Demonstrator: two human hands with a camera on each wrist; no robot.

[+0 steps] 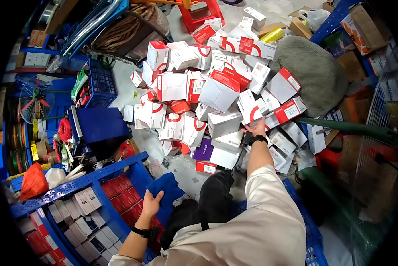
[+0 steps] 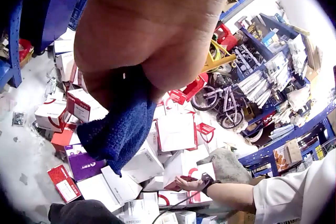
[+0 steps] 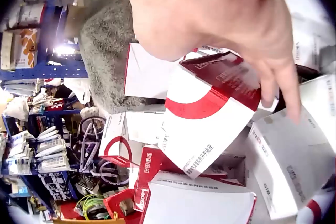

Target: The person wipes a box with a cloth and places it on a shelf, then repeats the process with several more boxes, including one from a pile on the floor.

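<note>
My left hand (image 1: pixel 152 203) grips a blue cloth (image 1: pixel 165 188), which hangs down from the fingers in the left wrist view. The right hand (image 1: pixel 257 128) is at the near end of a white box (image 1: pixel 248 106) with a red arc, on the pile. In the right wrist view this box (image 3: pixel 205 113) shows a dark red end under the palm, with fingers bent down along its side; the thumb is hidden. Beside those fingertips lies a plain white box (image 3: pixel 289 155). A red-and-white box (image 1: pixel 290 111) lies just right of the hand.
The heap of white and red boxes (image 1: pixel 172 86) covers the floor ahead, with a purple box (image 1: pixel 203 150) at its near edge. A grey-green cushion-like mound (image 1: pixel 312 73) lies to the right. Blue shelving (image 1: pixel 81 184) with packed boxes stands at the left, near a blue crate (image 1: pixel 102 84).
</note>
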